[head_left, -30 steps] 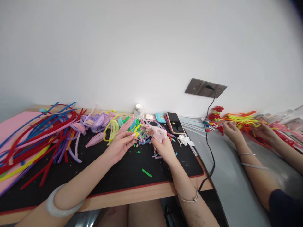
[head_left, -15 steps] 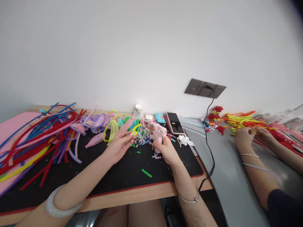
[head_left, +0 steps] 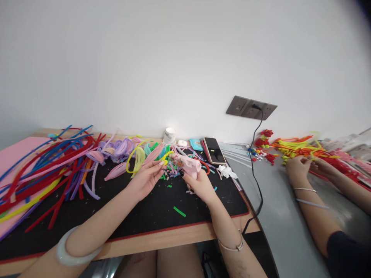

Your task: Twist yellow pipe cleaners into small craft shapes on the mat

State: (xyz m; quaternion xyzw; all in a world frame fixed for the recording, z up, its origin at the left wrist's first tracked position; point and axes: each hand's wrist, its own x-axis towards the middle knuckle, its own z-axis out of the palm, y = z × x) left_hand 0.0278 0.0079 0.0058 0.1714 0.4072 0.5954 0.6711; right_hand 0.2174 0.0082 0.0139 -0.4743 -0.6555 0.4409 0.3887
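Between the fingertips of my left hand (head_left: pixel 147 178) is a yellow pipe cleaner (head_left: pixel 167 156), bent into a small shape at its tip. My right hand (head_left: pixel 199 185) is wrapped round a pink glue gun (head_left: pixel 189 165), whose nozzle points left, close to the yellow piece. Whether the nozzle touches it I cannot tell. Small cut bits of pipe cleaner (head_left: pixel 174 170) lie behind and under the gun. A green strip (head_left: pixel 179 211) rests on the black mat (head_left: pixel 139 216) in front of my hands.
Long coloured pipe cleaners (head_left: pixel 58 162) spread over the left side. A paper cup (head_left: pixel 169 136), a phone (head_left: pixel 214 150) and crumpled tissue (head_left: pixel 227 172) stand or lie behind. A black cord (head_left: pixel 255 177) hangs from the wall socket (head_left: pixel 251 108). Another person's hands (head_left: pixel 301 170) work at the right.
My right hand has turned the glue gun so it lies flatter, with its nozzle nearer the yellow piece. My left hand is almost still. The other person's hands have shifted slightly.
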